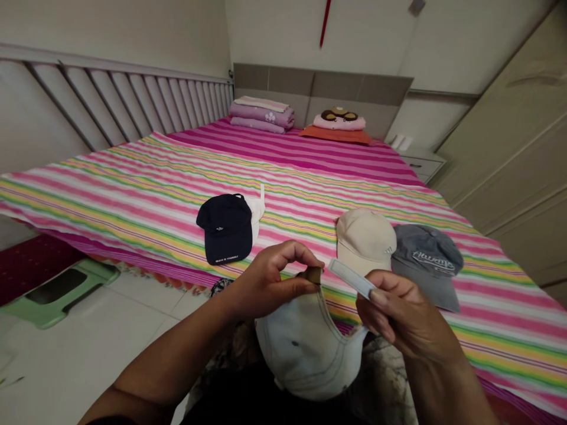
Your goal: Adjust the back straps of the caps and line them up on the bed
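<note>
A pale blue cap [310, 348] rests on my lap with its back opening facing up and away. My left hand [277, 274] pinches the metal buckle [312, 275] at one side of that opening. Between the thumb and fingers of my right hand [394, 307] is the cap's loose strap [349, 277], its free end pointing toward the buckle but apart from it. Beyond my hands lie a navy cap [228, 221] partly over a white cap [257, 213], a beige cap [365, 236] and a grey cap [425, 254].
The caps lie on a bed with a striped sheet [292, 189]. Folded purple bedding [261, 115] and a pink pillow [339, 122] sit by the headboard [283, 88]. A green stool [57, 292] stands on the floor at left; a wardrobe [509, 136] is at right.
</note>
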`<move>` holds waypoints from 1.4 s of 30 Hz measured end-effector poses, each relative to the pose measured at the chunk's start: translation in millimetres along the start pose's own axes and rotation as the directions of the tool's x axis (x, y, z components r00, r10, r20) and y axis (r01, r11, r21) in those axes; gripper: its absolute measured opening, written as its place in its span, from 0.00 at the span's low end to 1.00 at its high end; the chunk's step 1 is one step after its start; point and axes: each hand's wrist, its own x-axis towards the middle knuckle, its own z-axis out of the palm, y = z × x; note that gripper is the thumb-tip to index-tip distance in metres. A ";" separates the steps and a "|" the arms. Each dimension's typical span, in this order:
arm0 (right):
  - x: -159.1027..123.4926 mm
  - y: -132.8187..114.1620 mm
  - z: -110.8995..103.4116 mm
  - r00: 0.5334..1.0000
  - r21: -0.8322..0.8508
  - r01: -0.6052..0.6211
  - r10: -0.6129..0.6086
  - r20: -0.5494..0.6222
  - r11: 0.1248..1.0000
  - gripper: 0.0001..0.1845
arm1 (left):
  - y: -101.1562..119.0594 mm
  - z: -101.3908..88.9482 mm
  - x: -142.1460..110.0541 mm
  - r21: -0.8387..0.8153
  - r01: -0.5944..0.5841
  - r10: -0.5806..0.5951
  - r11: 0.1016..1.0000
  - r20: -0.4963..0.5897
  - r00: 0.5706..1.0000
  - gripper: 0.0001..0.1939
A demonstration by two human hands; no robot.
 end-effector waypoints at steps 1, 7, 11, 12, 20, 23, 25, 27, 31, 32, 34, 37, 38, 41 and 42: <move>-0.8 0.7 -0.3 1.000 -0.027 -0.017 0.016 -0.013 1.000 0.12 | -0.3 0.9 0.2 0.012 0.002 -0.002 1.000 -0.001 1.000 0.11; -2.2 7.3 -4.6 0.995 -0.097 -0.094 0.090 -0.045 0.991 0.15 | -5.0 3.6 -0.4 0.086 0.018 -0.017 0.996 -0.021 1.000 0.11; -3.2 7.4 -5.5 0.992 -0.171 -0.117 0.109 -0.057 0.978 0.16 | -4.9 3.5 -1.5 0.190 -0.007 0.011 0.982 -0.019 1.000 0.11; -3.3 6.6 -5.7 0.993 -0.194 -0.117 0.109 -0.055 0.974 0.16 | -4.9 3.5 -1.8 0.206 -0.014 0.017 0.978 -0.017 1.000 0.11; -0.9 -7.7 -7.3 0.981 -0.403 -0.167 0.193 0.026 0.900 0.18 | -7.2 3.6 -3.4 0.336 -0.118 0.106 0.934 0.052 0.993 0.10; -1.4 -10.4 -4.9 0.981 -0.453 -0.158 0.193 0.033 0.877 0.19 | -8.4 5.8 -4.2 0.429 -0.175 0.147 0.886 0.098 0.984 0.10; -2.6 -10.1 -1.6 0.984 -0.493 -0.130 0.175 0.045 0.860 0.19 | -8.7 8.5 -4.4 0.482 -0.206 0.160 0.852 0.134 0.978 0.09; -3.7 -8.9 3.0 0.988 -0.523 -0.099 0.148 0.053 0.846 0.19 | -8.6 11.7 -4.4 0.512 -0.223 0.165 0.829 0.158 0.974 0.08; -3.1 -6.3 10.8 0.994 -0.547 -0.057 0.097 0.045 0.835 0.18 | -7.2 15.9 -4.4 0.519 -0.225 0.162 0.824 0.164 0.973 0.09; -2.4 -5.8 11.6 0.995 -0.544 -0.050 0.087 0.044 0.837 0.18 | -6.7 16.4 -4.6 0.518 -0.223 0.160 0.826 0.163 0.974 0.09; -0.7 -5.5 11.6 0.996 -0.528 -0.043 0.078 0.046 0.848 0.18 | -5.9 16.9 -5.1 0.516 -0.210 0.147 0.830 0.160 0.976 0.09; 1.6 -6.3 10.2 0.996 -0.507 -0.042 0.079 0.051 0.861 0.17 | -5.5 17.5 -6.1 0.521 -0.168 0.103 0.837 0.152 0.983 0.08; 2.2 -6.7 9.7 0.995 -0.501 -0.047 0.085 0.055 0.864 0.17 | -5.8 17.7 -6.3 0.521 -0.155 0.089 0.839 0.150 0.985 0.08; 3.6 -7.4 9.4 0.990 -0.475 -0.072 0.120 0.072 0.877 0.17 | -7.1 18.4 -6.4 0.513 -0.138 0.071 0.847 0.148 0.986 0.08; 3.9 -7.3 9.6 0.989 -0.463 -0.082 0.130 0.072 0.883 0.17 | -7.5 18.7 -6.3 0.507 -0.138 0.072 0.851 0.148 0.986 0.08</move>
